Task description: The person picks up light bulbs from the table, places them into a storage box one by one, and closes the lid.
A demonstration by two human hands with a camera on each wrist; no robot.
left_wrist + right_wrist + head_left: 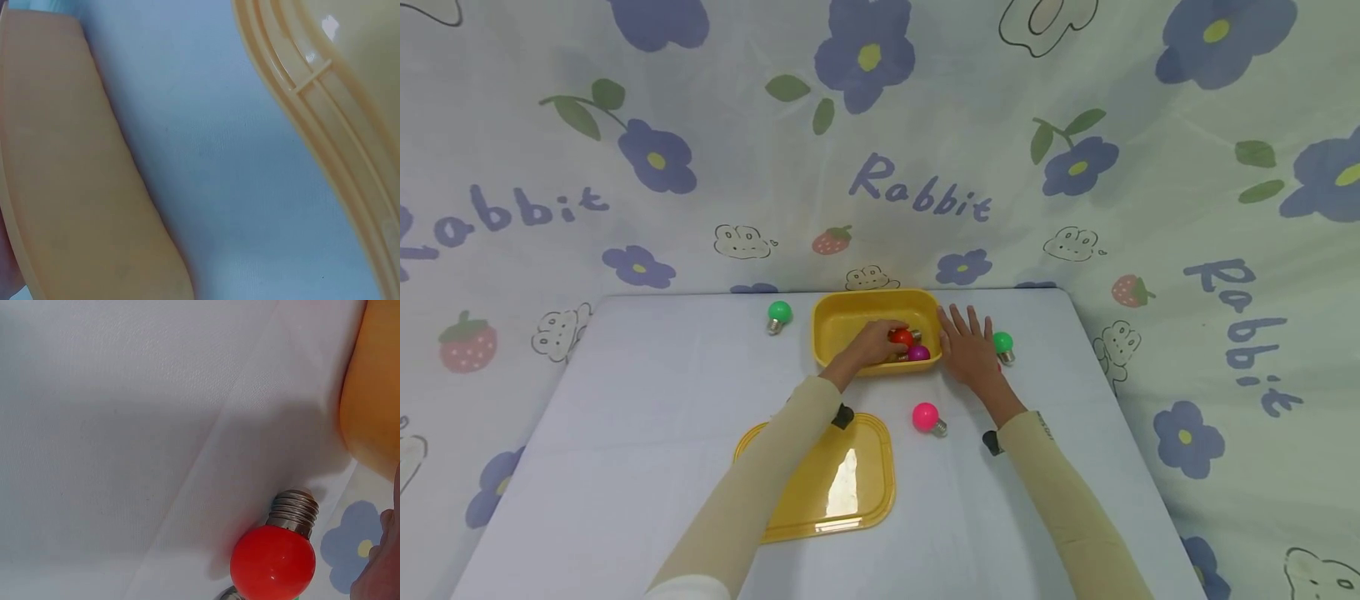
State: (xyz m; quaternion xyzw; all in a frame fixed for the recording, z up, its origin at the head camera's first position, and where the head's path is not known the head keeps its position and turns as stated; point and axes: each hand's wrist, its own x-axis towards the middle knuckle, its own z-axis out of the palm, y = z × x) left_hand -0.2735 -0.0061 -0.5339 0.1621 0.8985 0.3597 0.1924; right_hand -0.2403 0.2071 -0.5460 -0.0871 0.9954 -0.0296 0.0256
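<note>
A yellow plastic box (838,333) stands at the back of the table, with several bulbs in its right end. My left hand (874,342) reaches inside, its fingers and thumb around a red light bulb (901,337). Beside that lies a purple bulb (919,353). My right hand (967,350), fingers spread, rests against the box's right end. Another red bulb (273,562) with a metal screw base lies on the table near my right hand, mostly hidden by it in the head view. In the left wrist view, the box wall (75,156) hides most of my left hand.
A yellow lid (827,492) lies in front of the box, partly under my left forearm. One pink bulb (925,417) sits right of it. Green bulbs lie on either side, one back left (780,312), one beyond my right hand (1002,342). A patterned curtain (880,133) hangs behind.
</note>
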